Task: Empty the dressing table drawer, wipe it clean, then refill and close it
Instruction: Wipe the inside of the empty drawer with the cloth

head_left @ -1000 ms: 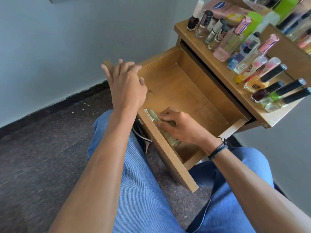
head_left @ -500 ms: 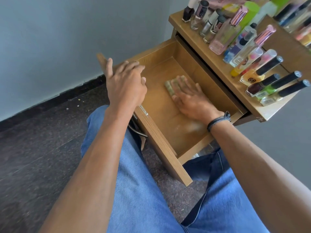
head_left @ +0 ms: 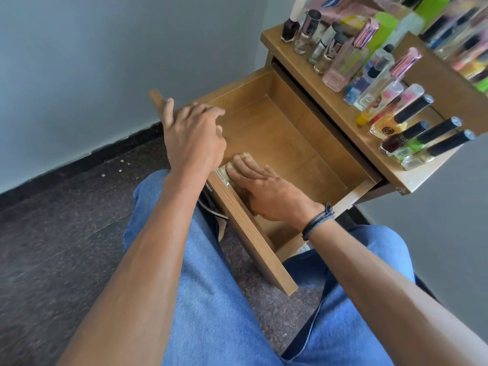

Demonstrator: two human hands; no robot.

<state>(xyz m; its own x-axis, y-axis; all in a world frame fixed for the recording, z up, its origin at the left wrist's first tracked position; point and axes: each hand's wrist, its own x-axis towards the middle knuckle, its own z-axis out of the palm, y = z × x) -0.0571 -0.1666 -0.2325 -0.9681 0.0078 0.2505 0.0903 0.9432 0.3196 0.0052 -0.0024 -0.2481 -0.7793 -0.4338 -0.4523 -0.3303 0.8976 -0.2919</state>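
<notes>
The wooden drawer [head_left: 295,143] of the dressing table stands pulled out over my lap, with only a cloth inside it. My right hand [head_left: 266,192] lies flat inside the drawer against the front panel, pressing down on a small beige cloth [head_left: 244,158] that shows past the fingertips. My left hand [head_left: 194,136] rests on top of the drawer's front panel [head_left: 248,228], fingers curled over its edge.
The dressing table top [head_left: 340,120] to the right carries several perfume and nail polish bottles [head_left: 375,83], close to the drawer's back. A grey wall and dark floor [head_left: 52,233] are at the left. My knees in blue jeans sit under the drawer.
My right hand slid the cloth from the middle of the drawer floor back toward the front panel, after sweeping away from it earlier. My left hand stayed on the front panel.
</notes>
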